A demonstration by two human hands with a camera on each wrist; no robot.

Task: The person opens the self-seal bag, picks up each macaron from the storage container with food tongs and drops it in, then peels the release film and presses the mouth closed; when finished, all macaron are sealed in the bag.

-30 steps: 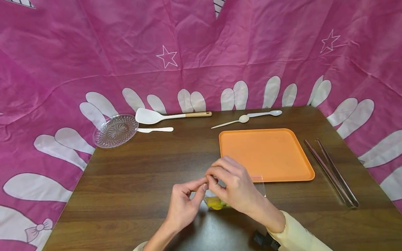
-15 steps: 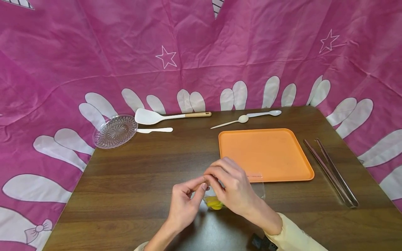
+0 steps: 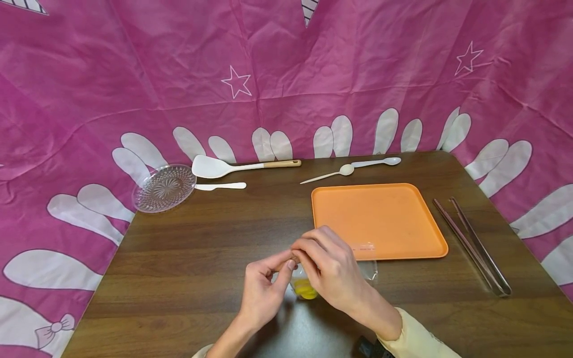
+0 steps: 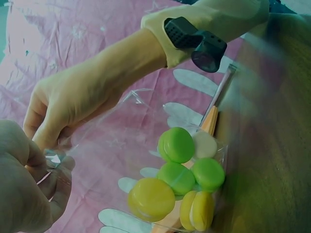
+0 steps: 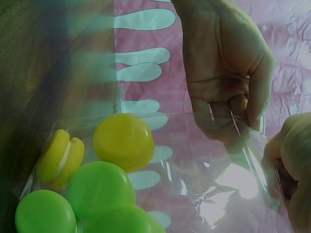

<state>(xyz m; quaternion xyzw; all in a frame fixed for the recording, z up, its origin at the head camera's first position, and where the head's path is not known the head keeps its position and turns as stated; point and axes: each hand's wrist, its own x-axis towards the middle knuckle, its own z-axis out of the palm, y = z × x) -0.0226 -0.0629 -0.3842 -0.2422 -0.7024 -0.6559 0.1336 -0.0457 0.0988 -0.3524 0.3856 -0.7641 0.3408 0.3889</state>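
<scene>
A clear plastic bag (image 5: pixel 235 187) hangs between the two hands with several macarons at its bottom. In the left wrist view, yellow macarons (image 4: pixel 151 199), green macarons (image 4: pixel 176 145) and a whitish round piece (image 4: pixel 205 145) show through the film. My left hand (image 3: pixel 264 291) pinches the bag's upper edge between thumb and fingers. Right beside it, fingertips almost meeting, my right hand (image 3: pixel 333 263) pinches the same edge. From the head, the right hand hides much of the bag, leaving one yellow macaron (image 3: pixel 305 289) visible below the fingers.
An orange tray (image 3: pixel 380 219) lies just beyond the right hand, with metal tongs (image 3: pixel 474 248) to its right. Farther back are two spoons (image 3: pixel 346 170), a white spatula (image 3: pixel 215 166), a white knife (image 3: pixel 224 186) and a clear plate (image 3: pixel 165 188).
Both hands keep their pinch with only slight finger movement. The bag's far corner over the tray edge shifts a little, and less of its contents shows beneath the right hand.
</scene>
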